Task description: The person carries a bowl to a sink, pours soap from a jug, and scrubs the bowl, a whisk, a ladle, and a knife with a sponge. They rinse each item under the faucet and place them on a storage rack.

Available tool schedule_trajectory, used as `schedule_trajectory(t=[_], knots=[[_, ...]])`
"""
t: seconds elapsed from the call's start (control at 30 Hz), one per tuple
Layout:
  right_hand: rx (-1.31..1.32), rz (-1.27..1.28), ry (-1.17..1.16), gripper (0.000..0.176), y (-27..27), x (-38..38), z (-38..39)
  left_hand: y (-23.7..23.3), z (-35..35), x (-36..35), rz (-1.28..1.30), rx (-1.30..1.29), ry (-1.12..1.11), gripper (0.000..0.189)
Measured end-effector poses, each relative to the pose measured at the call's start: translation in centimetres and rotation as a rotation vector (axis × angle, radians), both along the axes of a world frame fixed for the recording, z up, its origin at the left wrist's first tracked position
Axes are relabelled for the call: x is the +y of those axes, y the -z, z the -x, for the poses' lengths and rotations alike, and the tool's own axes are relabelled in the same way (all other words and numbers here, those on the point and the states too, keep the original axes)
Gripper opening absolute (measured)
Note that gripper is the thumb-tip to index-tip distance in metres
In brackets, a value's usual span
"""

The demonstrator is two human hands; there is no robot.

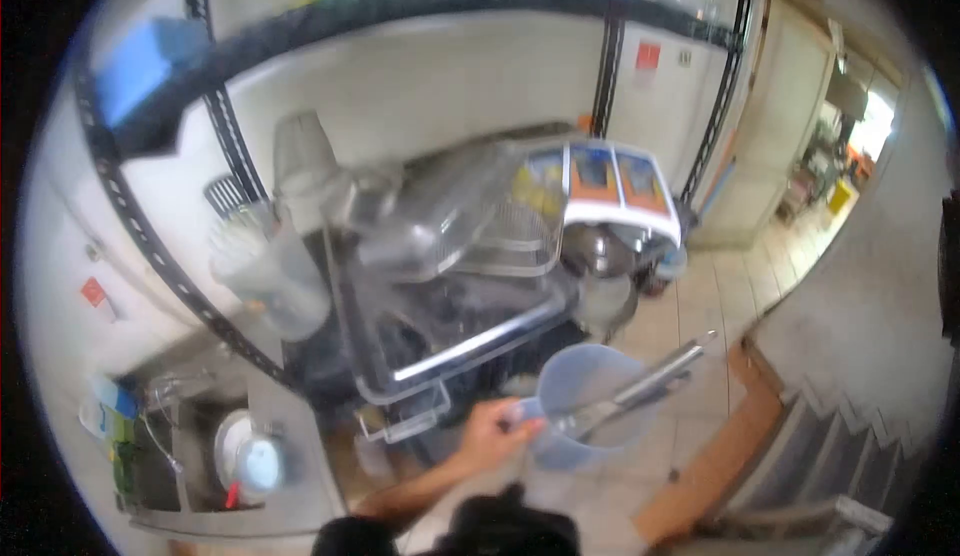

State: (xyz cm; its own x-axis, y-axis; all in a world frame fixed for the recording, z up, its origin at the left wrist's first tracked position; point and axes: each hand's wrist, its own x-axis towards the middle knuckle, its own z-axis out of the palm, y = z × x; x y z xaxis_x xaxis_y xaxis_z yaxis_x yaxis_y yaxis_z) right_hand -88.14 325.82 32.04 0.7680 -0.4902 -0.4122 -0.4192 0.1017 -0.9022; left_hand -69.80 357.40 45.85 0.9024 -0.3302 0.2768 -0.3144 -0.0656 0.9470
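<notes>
My left hand (497,434) reaches in from the lower left, its fingers closed around the handle of a translucent plastic pitcher (562,381). The pitcher hangs over the tiled floor, tilted so that I look into its mouth. A long metal utensil (650,378) leans in it, its handle sticking out past the rim to the right; blur hides its exact kind. Just beyond the pitcher is a rack shelf bearing a metal-rimmed tray (480,341) and clear or metal containers (425,241). My right hand does not show.
Black rack posts (235,141) frame the shelf. A plastic tub of utensils (290,291) stands at its left, a white box with coloured panels (615,191) at its right. A sink (165,466) with dishes lies lower left. Steps (815,466) are lower right; a doorway opens beyond.
</notes>
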Motion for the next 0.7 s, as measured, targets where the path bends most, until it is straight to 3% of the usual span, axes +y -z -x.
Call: schedule_trajectory(t=[0.07,0.13,0.2,0.27,0.43,0.53,0.7], knots=[[-0.132,0.008,-0.100,0.027,-2.4,-0.2,-6.7,-7.1,-0.6,-1.1,0.210,0.215,0.152,0.024],[-0.268,0.021,-0.208,0.027,-5.5,-0.1,-13.0,-13.9,-1.6,-2.4,0.330,0.090,0.219,0.023],[-0.405,0.036,-0.306,0.027,-9.1,0.4,-18.8,-21.3,-2.9,-3.9,0.268,-0.049,0.143,0.025],[-0.540,0.047,-0.387,0.027,-13.1,1.4,-24.2,-29.6,-3.9,-5.7,0.369,-0.166,0.070,0.027],[-0.813,0.061,-0.562,0.026,-24.0,6.2,-36.1,-43.9,-8.4,-5.3,0.448,-0.467,-0.183,0.028],[-0.920,0.058,-0.605,0.026,-29.7,10.2,-41.6,-50.0,-8.5,-2.1,0.442,-0.639,-0.468,0.028],[-0.988,0.042,-0.606,0.025,-35.9,16.2,-47.8,-53.6,-7.8,4.1,0.190,-0.836,-0.961,0.038]])
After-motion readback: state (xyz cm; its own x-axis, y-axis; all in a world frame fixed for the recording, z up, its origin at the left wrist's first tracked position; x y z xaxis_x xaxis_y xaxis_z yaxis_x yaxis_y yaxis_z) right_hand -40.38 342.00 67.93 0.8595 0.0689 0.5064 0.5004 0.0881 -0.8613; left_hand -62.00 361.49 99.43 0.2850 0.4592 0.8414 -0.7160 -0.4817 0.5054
